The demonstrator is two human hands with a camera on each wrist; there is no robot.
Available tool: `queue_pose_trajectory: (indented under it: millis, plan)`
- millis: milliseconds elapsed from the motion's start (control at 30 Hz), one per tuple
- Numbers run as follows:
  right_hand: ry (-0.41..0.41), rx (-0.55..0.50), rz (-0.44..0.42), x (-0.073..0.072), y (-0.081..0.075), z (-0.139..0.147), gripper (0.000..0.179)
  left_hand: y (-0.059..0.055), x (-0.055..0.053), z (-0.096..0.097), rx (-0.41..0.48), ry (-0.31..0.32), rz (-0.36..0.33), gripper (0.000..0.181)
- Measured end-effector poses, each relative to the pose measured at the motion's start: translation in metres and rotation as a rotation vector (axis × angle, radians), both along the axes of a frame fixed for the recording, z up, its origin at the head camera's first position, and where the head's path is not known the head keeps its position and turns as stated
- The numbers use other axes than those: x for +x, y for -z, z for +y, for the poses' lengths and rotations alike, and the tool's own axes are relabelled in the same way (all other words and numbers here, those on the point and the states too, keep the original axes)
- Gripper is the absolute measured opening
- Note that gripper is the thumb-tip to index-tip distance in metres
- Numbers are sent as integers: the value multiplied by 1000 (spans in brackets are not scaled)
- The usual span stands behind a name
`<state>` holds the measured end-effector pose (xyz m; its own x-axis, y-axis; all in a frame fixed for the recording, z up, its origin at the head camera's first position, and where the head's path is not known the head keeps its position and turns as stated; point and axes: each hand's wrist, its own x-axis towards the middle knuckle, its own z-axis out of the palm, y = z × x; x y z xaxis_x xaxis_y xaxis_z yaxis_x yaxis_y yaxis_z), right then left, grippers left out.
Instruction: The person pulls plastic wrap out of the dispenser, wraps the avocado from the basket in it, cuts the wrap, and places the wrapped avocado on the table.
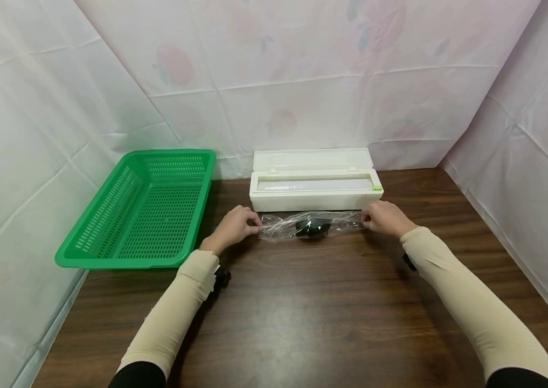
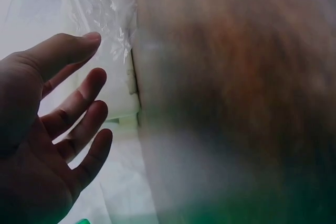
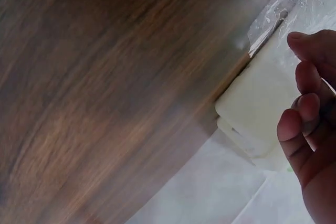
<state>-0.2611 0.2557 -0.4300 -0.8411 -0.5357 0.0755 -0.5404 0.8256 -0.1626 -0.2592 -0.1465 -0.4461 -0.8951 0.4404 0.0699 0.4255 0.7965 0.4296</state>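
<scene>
A strip of clear plastic wrap [image 1: 281, 226] lies around a small dark object [image 1: 312, 227] on the table, just in front of the white dispenser box [image 1: 314, 202]. The object's kind is hard to tell through the shiny folds. At the strip's left end, my left hand [image 1: 236, 227] pinches the wrap between thumb and forefinger. The other left fingers [image 2: 86, 95] are loosely bent in the left wrist view. My right hand [image 1: 386, 217] pinches the right end, close by the box's front corner. Its fingers [image 3: 291, 124] are curled in the right wrist view.
The dispenser's lid [image 1: 312, 159] stands raised at the back, with a pale roll [image 1: 314, 185] inside and a green slider [image 1: 376, 188] at the right. A green plastic basket [image 1: 130, 263] stands at the left. White cloth [image 1: 274, 59] hangs around the wooden table [image 1: 303, 312].
</scene>
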Motion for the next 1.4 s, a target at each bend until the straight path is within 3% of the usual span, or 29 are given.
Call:
queue_pose_trajectory:
  millis: [233,367,467,733,1067,1400]
  plan:
    - [-13,27,-52,-1,2,-7,15,-1,1,6,-47,-28,-15,8]
    - [3,18,-92,1,-1,-5,8,-3,1,8,-51,-16,-37,8]
    - [28,8,-117,2,-4,-2,12,-6,1,8,-43,-18,-55,12]
    - [81,-7,-155,3,-8,6,20,-13,2,2,-41,-88,-53,23]
    - [100,-51,-130,1,-14,11,16,-10,1,-1,1,-212,25,23]
    - [112,-95,-62,-1,-23,3,15,-28,1,12,78,-205,55,22]
